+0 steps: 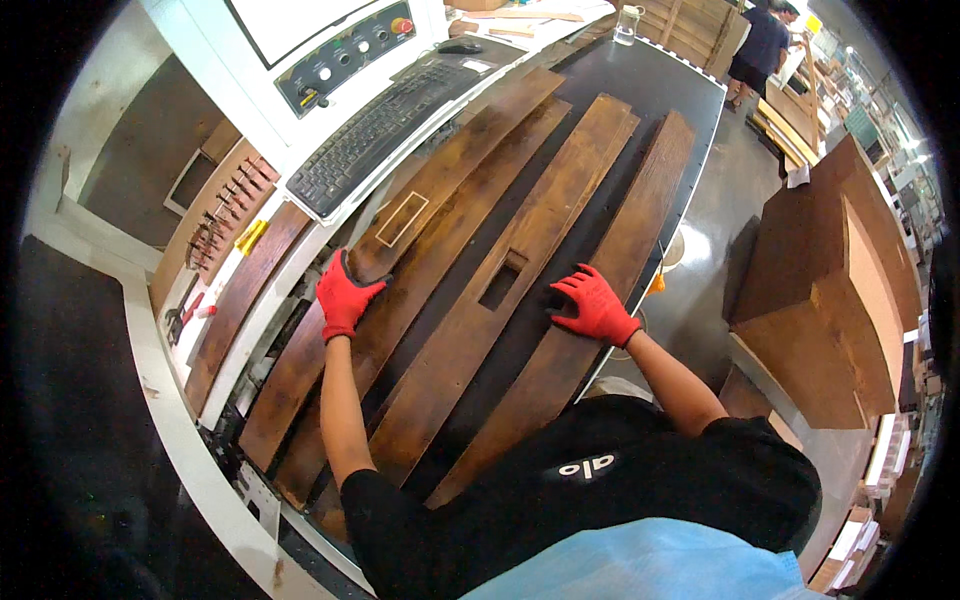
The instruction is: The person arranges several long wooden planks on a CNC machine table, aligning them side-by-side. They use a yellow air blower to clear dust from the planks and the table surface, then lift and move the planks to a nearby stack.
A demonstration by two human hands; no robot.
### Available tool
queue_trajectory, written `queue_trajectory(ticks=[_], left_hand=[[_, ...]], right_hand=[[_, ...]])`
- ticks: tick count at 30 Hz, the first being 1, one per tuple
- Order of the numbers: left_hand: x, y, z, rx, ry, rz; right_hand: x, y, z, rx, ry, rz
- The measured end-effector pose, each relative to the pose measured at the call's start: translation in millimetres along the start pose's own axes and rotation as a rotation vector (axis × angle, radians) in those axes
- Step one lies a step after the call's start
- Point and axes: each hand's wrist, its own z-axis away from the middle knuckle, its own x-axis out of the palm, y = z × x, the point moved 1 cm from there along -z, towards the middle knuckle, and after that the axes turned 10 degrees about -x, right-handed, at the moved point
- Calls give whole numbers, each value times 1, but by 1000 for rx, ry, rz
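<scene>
At centre-left, our spread left hand (348, 296) should steady the leftmost board (455, 175), while our loosely spread right hand (596, 306), right of centre, should guide the rightmost board (645, 190) lightly.

Four tabletop planks (565, 195), two gloved hands (595, 306) and one keyboard (388, 132) are visible.

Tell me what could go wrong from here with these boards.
The leftmost board, under the left grip, lies close to the keyboard; sliding it that way might bump the keys.

The board with the rectangular hole has less wood on either side of the opening, so rough lifting could perhaps crack it there.

The clear jar stands near the far end of the table; a board pushed that way may tip it.
</scene>
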Motion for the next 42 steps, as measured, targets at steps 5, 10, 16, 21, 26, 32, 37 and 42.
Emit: queue_trajectory(ticks=[5, 10, 16, 21, 26, 32, 37, 42], left_hand=[[-5, 23, 40, 3, -82, -29], [17, 8, 82, -105, -294, -223], [10, 15, 95, -88, -346, -262], [12, 6, 85, -51, -200, -333], [21, -28, 118, -490, 173, -112], [30, 0, 151, -1529, 342, -162], [61, 12, 113, -1712, 426, -84], [65, -2, 128, -1726, 614, -140]], right_hand=[[-1, 3, 3, -3, -3, -8], [5, 9, 4, -35, 27, -9], [-2, 16, 0, -32, -64, -56], [-13, 61, -22, -178, -5, -269], [-46, 157, -102, -163, 183, -252], [-96, 372, -228, -46, 177, -31], [-83, 551, -280, 165, -174, 100], [-28, 625, -318, -146, -148, -365]])
